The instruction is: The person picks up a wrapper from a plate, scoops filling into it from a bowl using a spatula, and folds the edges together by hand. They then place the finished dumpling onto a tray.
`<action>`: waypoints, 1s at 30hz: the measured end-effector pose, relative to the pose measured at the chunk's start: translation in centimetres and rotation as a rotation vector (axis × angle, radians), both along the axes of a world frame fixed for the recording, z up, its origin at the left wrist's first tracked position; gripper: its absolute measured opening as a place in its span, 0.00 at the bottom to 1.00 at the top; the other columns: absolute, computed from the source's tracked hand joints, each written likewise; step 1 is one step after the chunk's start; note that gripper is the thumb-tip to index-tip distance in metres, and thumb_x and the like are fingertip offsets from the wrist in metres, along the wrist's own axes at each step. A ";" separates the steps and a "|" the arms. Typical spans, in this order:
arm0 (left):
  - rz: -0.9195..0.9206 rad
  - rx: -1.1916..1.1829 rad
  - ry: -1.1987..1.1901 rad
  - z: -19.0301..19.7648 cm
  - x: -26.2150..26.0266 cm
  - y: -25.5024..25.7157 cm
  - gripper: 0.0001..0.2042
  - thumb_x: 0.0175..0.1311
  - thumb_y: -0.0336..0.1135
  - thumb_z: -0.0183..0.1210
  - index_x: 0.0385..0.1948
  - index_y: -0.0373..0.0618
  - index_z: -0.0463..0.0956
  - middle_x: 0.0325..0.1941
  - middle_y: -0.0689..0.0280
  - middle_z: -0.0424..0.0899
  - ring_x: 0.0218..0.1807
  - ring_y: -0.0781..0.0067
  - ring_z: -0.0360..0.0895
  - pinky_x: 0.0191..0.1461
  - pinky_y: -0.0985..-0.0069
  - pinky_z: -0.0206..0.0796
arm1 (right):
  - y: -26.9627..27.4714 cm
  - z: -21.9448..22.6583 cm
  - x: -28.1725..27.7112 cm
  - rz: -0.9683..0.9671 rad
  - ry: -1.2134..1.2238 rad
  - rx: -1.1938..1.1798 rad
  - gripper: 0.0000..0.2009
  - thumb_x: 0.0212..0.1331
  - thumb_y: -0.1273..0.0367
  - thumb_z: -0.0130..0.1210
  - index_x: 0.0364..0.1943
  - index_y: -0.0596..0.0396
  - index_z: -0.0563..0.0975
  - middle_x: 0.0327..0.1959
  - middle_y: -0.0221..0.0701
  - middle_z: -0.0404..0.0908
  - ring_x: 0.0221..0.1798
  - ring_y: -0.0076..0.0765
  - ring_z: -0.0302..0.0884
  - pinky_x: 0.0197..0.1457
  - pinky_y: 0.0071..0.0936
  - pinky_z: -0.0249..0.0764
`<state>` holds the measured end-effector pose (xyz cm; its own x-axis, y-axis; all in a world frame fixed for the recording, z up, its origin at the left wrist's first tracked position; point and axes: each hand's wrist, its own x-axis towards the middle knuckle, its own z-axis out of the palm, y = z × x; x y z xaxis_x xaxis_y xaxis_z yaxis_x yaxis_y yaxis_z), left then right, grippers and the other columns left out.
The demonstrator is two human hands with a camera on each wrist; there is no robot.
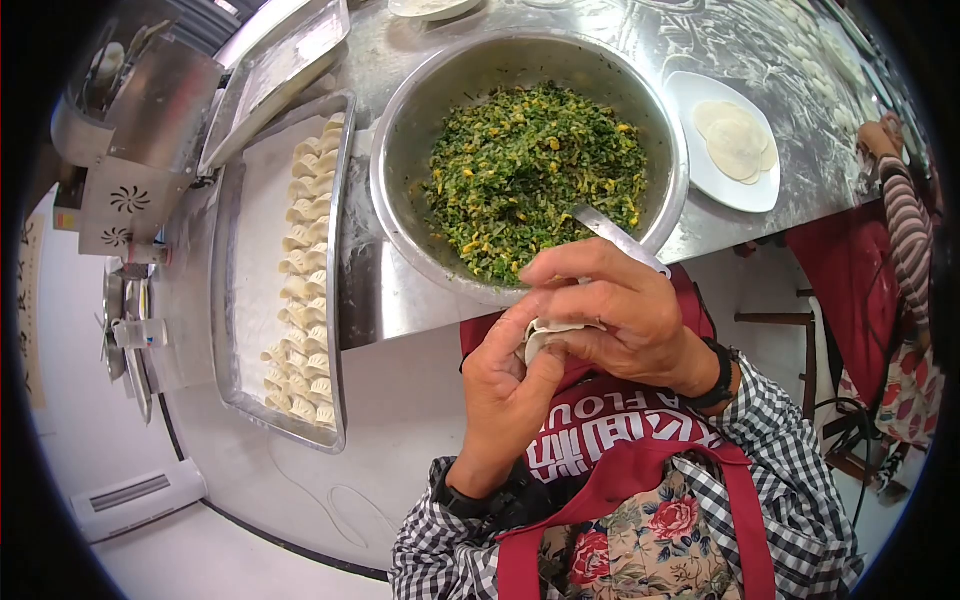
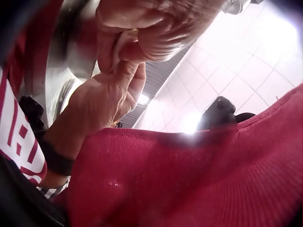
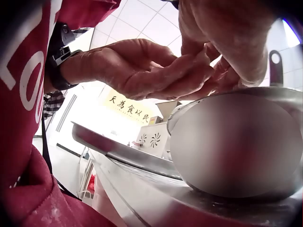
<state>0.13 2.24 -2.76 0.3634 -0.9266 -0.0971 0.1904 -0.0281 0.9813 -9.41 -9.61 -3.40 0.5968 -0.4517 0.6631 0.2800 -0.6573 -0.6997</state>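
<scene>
Just in front of the big steel bowl, both hands pinch one partly folded dumpling (image 1: 545,335) held up over the apron. My left hand (image 1: 505,385) supports it from the left, its thumb against the dough. From the other side, my right hand (image 1: 630,315) grips the edge with curled fingers and thumb. The fingers hide much of the dumpling, and in the left wrist view only a pale strip of dough (image 2: 124,45) shows between them. Chopped green and yellow filling (image 1: 540,175) lies in the bowl (image 1: 405,100), with a flat metal utensil handle (image 1: 615,235) leaning on its near rim.
Left of the bowl, a metal tray (image 1: 228,300) carries rows of pleated dumplings (image 1: 310,240). A white plate (image 1: 755,190) holds round wrappers (image 1: 735,140) at the right. The steel table (image 1: 640,40) is dusted with flour. Another person's hand (image 1: 880,135) is at the far right.
</scene>
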 end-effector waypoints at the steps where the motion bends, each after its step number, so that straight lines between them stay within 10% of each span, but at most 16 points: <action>1: 0.007 0.002 0.045 0.0 0.0 0.0 0.21 0.58 0.20 0.48 0.56 0.32 0.60 0.55 0.58 0.69 0.55 0.74 0.68 0.57 0.79 0.60 | 0.0 0.1 0.0 0.000 0.000 0.000 0.10 0.39 0.76 0.61 0.29 0.57 0.75 0.41 0.38 0.75 0.38 0.39 0.74 0.38 0.30 0.71; 18: 0.119 -0.034 0.411 -0.6 -0.3 -0.3 0.21 0.59 0.25 0.54 0.54 0.32 0.61 0.50 0.55 0.71 0.51 0.67 0.73 0.54 0.73 0.69 | -0.2 0.2 -0.1 -0.043 0.026 -0.017 0.07 0.44 0.74 0.60 0.28 0.59 0.74 0.41 0.40 0.75 0.36 0.36 0.75 0.38 0.27 0.73; 30: 0.025 0.016 -0.054 0.0 -0.2 0.2 0.21 0.59 0.21 0.49 0.56 0.30 0.61 0.54 0.57 0.70 0.54 0.73 0.69 0.57 0.79 0.60 | -0.3 -0.3 -0.3 0.053 0.008 0.004 0.07 0.43 0.76 0.60 0.28 0.61 0.74 0.42 0.42 0.75 0.39 0.39 0.75 0.40 0.28 0.73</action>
<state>-0.11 2.43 -2.78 0.3913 -0.9157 -0.0915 0.1378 -0.0400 0.9896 -9.76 -9.92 -3.74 0.6256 -0.4220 0.6562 0.3085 -0.6387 -0.7049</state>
